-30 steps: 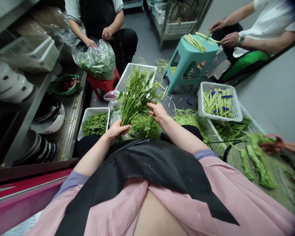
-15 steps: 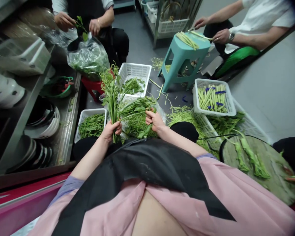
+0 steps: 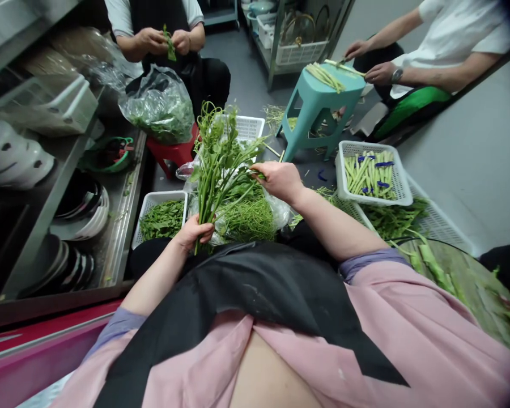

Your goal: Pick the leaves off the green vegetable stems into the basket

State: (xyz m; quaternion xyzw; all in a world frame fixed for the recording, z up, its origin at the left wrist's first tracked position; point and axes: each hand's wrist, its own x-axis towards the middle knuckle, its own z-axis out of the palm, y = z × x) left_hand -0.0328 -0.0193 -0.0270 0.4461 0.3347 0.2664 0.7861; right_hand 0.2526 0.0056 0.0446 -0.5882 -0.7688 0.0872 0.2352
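My left hand [image 3: 195, 231] is wrapped round the lower stems of a bunch of leafy greens [image 3: 210, 184], with curling tendrils at its top. The bunch stands nearly upright above my lap. To its right my right hand [image 3: 280, 180] is closed, fingers pinching a leafy green shoot at the bunch's right side. Whether that shoot is apart from the bunch I cannot tell. Beneath both hands a heap of loose greens [image 3: 249, 218] lies on a clear plastic bag [image 3: 280, 209]. Beyond the bunch is a white basket [image 3: 255, 126], partly hidden.
At left are a white basket of leaves [image 3: 164, 221] and a metal shelf [image 3: 121, 226] with plates. A bag of greens [image 3: 164, 107] sits on a red stool [image 3: 164, 150] by one co-worker. Another works at a teal stool [image 3: 312, 107]. Bundled stalks fill a white basket [image 3: 402, 195] at right.
My right hand has risen from the heap to the bunch's right side. The bunch in my left hand has spread and shifted slightly right. The far-left co-worker's hands have come together.
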